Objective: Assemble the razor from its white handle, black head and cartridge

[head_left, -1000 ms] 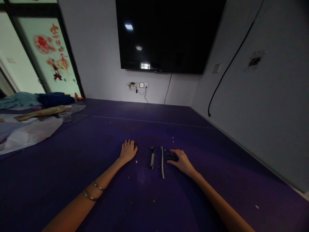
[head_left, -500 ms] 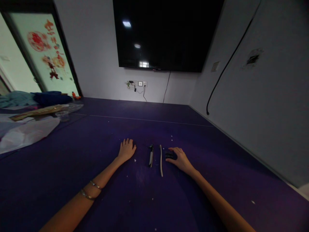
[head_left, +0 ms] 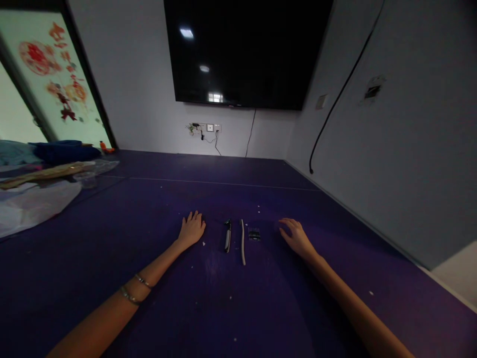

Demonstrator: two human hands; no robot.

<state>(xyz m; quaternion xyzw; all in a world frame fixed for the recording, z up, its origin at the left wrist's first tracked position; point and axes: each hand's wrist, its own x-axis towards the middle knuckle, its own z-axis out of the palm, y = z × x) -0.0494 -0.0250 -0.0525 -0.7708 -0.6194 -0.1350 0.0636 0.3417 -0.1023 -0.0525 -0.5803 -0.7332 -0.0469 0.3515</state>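
My left hand (head_left: 191, 230) rests palm down on the purple surface (head_left: 208, 298), fingers spread, holding nothing. To its right lies a black and grey razor (head_left: 227, 237), its head at the far end. Beside that is a slim, pale toothbrush (head_left: 243, 243), roughly parallel to the razor. A small flat dark piece (head_left: 254, 234), seemingly in clear wrapping, sits just right of the toothbrush; what kind of thing it is I cannot make out. Apart from it, farther right, my right hand (head_left: 297, 239) is empty with its fingers loosely apart.
At the far left lie a white plastic bag (head_left: 44, 204), blue cloth (head_left: 63, 151) and a clear cup (head_left: 86, 180). A television (head_left: 246, 54) hangs on the back wall above sockets (head_left: 210, 128). A black cable (head_left: 335, 104) runs down the right wall. White scraps dot the surface.
My right hand has let go of the small dark piece and moved away to the right. My left hand stays flat in place. The whole view has shifted slightly.
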